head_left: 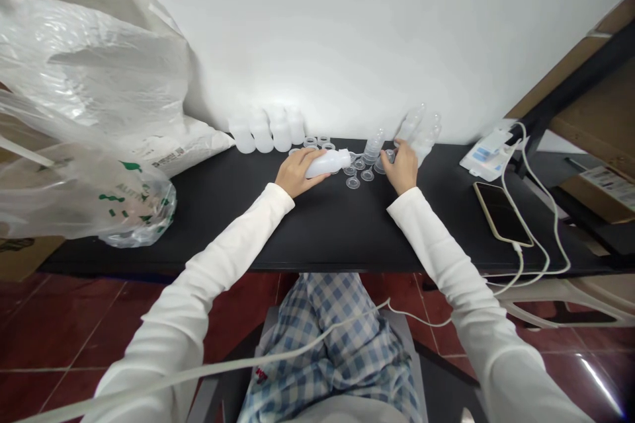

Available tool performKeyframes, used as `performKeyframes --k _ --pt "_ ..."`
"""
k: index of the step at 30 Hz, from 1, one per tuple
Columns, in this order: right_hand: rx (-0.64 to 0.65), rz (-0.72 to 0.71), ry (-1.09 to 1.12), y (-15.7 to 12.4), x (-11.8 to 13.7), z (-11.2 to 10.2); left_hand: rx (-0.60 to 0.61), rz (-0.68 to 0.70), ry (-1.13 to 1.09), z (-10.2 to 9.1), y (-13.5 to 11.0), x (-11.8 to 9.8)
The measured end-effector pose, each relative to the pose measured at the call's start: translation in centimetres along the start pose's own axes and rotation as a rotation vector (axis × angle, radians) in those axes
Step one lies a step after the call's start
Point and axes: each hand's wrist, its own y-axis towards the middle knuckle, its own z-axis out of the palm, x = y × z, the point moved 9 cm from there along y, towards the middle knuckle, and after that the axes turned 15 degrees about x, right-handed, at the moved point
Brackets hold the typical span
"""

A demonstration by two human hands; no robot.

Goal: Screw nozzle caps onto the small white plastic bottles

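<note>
My left hand (297,172) is closed around a white plastic bottle (322,164), which lies tilted almost flat with its neck toward the right. My right hand (403,168) has its thumb and fingers around a clear plastic cap (389,156) at the back of the table; the fingers partly hide it. Between the hands, a leaning stack of clear caps (374,145) stands by several small clear rings (352,182) lying flat. Just behind my right hand, more nested clear caps (411,122) lean near the wall.
Several white bottles (262,132) stand in a row against the wall (347,33). Large plastic bags (99,79) crowd the left side of the black table (317,231). At right lie a phone (502,213), a white box (486,155) and cables (550,211).
</note>
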Motion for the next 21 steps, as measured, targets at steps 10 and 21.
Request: performKeyframes --k 10,21 --pt "-0.213 -0.153 0.394 -1.1 2.0 -3.5 0.050 0.005 -0.038 0.0 0.1 0.5" --pt "0.223 -0.406 0.790 -3.0 8.1 1.2 0.050 -0.037 -0.319 -0.1 -0.1 1.3"
